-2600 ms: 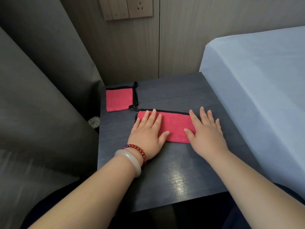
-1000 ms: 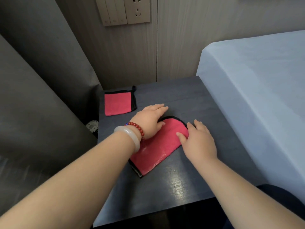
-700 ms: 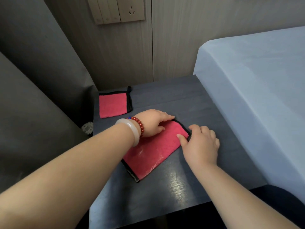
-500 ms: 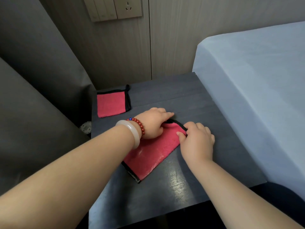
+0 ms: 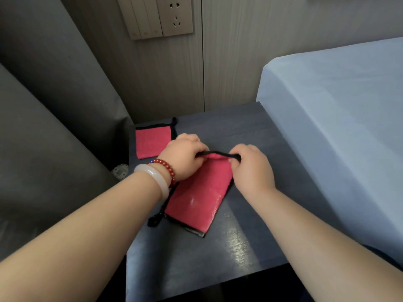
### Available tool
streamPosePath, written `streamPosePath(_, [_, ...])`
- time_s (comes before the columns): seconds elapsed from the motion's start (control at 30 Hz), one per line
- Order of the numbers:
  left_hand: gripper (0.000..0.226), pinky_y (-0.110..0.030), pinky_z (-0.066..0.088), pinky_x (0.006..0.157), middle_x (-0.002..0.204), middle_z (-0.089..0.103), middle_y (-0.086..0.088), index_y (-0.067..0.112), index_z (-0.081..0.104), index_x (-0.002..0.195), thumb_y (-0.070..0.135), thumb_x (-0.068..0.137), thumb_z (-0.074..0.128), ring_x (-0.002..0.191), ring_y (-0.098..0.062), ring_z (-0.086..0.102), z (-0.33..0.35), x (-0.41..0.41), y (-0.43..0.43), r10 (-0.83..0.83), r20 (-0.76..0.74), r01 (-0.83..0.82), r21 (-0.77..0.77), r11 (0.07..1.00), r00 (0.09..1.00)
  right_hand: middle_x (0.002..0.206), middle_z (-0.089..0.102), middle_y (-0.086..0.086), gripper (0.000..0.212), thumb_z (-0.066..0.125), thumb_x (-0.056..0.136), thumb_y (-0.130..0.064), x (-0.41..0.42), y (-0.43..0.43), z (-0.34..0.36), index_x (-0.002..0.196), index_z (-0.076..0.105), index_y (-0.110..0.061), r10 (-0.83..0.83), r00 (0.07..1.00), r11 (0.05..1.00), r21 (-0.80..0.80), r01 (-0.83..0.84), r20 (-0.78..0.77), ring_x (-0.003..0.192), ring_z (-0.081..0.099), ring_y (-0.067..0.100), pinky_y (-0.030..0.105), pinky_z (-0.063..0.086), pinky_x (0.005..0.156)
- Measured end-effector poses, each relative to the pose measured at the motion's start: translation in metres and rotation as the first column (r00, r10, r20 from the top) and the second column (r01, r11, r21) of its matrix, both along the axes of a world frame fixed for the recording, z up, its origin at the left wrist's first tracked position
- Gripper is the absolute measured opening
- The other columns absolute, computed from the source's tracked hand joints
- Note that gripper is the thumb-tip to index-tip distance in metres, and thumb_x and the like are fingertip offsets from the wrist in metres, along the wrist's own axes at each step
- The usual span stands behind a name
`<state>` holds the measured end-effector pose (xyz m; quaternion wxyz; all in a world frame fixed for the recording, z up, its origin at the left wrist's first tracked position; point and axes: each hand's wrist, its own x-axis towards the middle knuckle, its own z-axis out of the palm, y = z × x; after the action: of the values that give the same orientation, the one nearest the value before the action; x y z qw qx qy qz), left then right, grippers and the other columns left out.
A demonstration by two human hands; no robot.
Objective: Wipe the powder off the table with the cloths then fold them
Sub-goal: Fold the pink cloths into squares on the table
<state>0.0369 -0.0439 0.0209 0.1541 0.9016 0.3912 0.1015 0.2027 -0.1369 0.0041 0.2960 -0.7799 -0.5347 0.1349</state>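
Note:
A red cloth with black trim (image 5: 199,197) lies folded lengthwise and slanted on the dark table (image 5: 218,262). Its far short edge is lifted off the surface. My left hand (image 5: 182,156) pinches the left corner of that edge, and my right hand (image 5: 250,168) pinches the right corner. The black trim is stretched between them. A second red cloth (image 5: 152,142), folded into a small square, rests flat at the table's far left corner. No powder is visible on the table.
A bed with a pale blue sheet (image 5: 338,127) borders the table on the right. A grey padded panel (image 5: 43,127) rises on the left. A wall socket and switches (image 5: 161,16) sit on the wood wall behind. A small white object (image 5: 120,171) lies beside the table's left edge.
The long folded cloth was turned from lying crosswise to slanting toward me. Both hands went from pressing flat on it to pinching its far edge and raising it.

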Motion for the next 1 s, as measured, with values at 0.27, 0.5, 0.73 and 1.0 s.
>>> streamPosePath(0.27, [0.019,-0.043,0.048,0.084,0.093,0.064,0.003,0.024,0.069,0.096,0.026,0.085,0.054,0.095,-0.025,0.056,0.079,-0.018,0.012,0.068,0.205,-0.121,0.256,0.959,0.976,0.090,0.065,-0.007,0.020,0.055,0.086,-0.011,-0.011,0.031,0.083,0.097,0.066,-0.023,0.080,0.995,0.924,0.379,-0.053,-0.055,0.079,0.056,0.015,0.032,0.045,0.069])
streamPosePath(0.5, [0.019,-0.043,0.052,0.076,0.088,0.069,0.004,0.025,0.072,0.090,0.023,0.075,0.060,0.086,-0.026,0.060,0.058,-0.043,-0.040,-0.012,0.100,-0.017,0.284,0.959,0.995,0.089,0.065,-0.009,0.024,0.059,0.082,-0.009,-0.015,-0.028,0.071,0.095,0.067,-0.026,0.291,0.953,0.922,0.240,-0.303,0.084,0.078,0.057,0.014,0.032,0.047,0.070])
streamPosePath(0.73, [0.034,-0.037,0.051,0.077,0.086,0.070,0.008,0.028,0.070,0.094,0.049,0.082,0.046,0.086,-0.017,0.063,0.000,-0.064,-0.116,-0.126,-0.128,0.123,-0.028,0.992,0.984,0.086,0.065,-0.014,0.016,0.062,0.082,-0.024,-0.016,-0.080,0.031,0.093,0.067,-0.034,0.538,0.842,0.816,-0.272,-0.509,0.038,0.081,0.059,0.008,0.033,0.051,0.073])
streamPosePath(1.0, [0.024,-0.036,0.046,0.077,0.086,0.067,-0.001,0.024,0.066,0.094,0.042,0.088,0.050,0.088,-0.028,0.061,0.013,-0.056,-0.086,0.136,-0.067,-0.128,0.114,0.985,0.988,0.090,0.066,-0.010,0.012,0.062,0.089,-0.028,-0.016,-0.046,0.039,0.099,0.067,-0.030,0.389,0.920,0.919,-0.080,-0.386,0.034,0.086,0.060,0.015,0.036,0.050,0.076])
